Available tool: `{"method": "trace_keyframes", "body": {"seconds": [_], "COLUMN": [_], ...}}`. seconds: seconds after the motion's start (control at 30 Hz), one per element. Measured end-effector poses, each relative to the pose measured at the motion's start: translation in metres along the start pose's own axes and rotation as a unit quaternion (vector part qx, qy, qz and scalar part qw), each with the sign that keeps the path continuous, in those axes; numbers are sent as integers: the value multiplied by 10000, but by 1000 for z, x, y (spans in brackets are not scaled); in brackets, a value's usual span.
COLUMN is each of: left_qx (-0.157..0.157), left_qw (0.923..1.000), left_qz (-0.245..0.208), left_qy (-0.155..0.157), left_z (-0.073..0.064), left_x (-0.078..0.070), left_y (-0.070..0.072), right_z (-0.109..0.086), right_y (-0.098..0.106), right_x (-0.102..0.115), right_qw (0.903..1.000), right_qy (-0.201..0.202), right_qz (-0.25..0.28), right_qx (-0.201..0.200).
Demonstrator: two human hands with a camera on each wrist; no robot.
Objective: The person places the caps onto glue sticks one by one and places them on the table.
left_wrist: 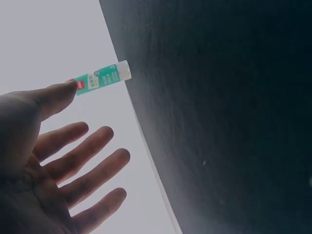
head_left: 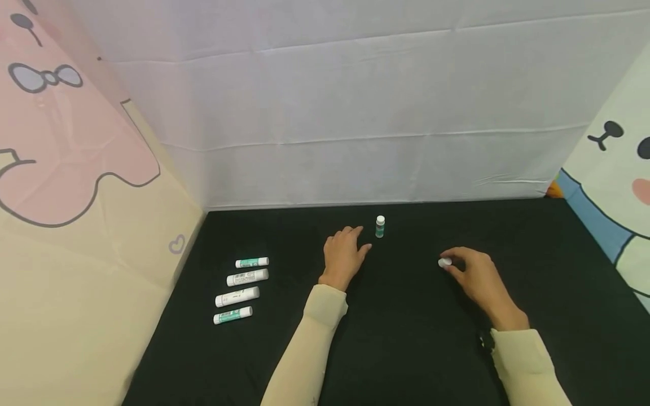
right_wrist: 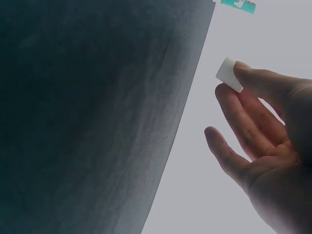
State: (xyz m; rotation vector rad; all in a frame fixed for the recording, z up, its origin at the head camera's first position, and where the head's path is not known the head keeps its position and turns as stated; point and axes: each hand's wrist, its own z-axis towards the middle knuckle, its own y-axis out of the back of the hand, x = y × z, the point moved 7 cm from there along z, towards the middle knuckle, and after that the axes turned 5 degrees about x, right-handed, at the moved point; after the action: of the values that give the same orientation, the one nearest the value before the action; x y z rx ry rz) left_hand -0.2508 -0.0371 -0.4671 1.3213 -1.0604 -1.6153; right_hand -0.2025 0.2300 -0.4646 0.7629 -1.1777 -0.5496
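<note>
A small green-and-white glue stick (head_left: 380, 226) stands upright near the back of the black table (head_left: 416, 349). My left hand (head_left: 355, 243) lies open just left of it, fingers spread and not holding it. In the left wrist view the stick (left_wrist: 102, 78) shows beyond the thumb of that hand (left_wrist: 92, 131). My right hand (head_left: 457, 265) is further right and nearer me, and pinches a small white cap (head_left: 445, 262). In the right wrist view the cap (right_wrist: 226, 70) sits between thumb and forefinger of the right hand (right_wrist: 243, 112).
Several capped glue sticks (head_left: 241, 290) lie in a column at the table's left side. A white cloth wall (head_left: 355, 113) closes the back. Patterned cloth panels stand at the left (head_left: 76, 225) and right (head_left: 619, 197).
</note>
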Motion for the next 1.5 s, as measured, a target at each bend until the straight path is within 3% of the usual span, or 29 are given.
{"method": "trace_keyframes", "body": {"seconds": [0.9, 1.13, 1.5], "left_qx": [318, 252, 490], "left_qw": [9982, 9980, 9953], "left_qz": [-476, -575, -795], "left_qy": [172, 121, 247], "left_z": [25, 31, 40], "left_x": [-12, -16, -18], "left_y": [-23, -23, -31], "right_z": [-1, 0, -1], "right_y": [-1, 0, -2], "right_x": [15, 17, 19], "right_qw": [9999, 9999, 9999], "right_qy": [121, 136, 135], "right_qz": [-104, -54, -56], "right_qx": [25, -4, 49]}}
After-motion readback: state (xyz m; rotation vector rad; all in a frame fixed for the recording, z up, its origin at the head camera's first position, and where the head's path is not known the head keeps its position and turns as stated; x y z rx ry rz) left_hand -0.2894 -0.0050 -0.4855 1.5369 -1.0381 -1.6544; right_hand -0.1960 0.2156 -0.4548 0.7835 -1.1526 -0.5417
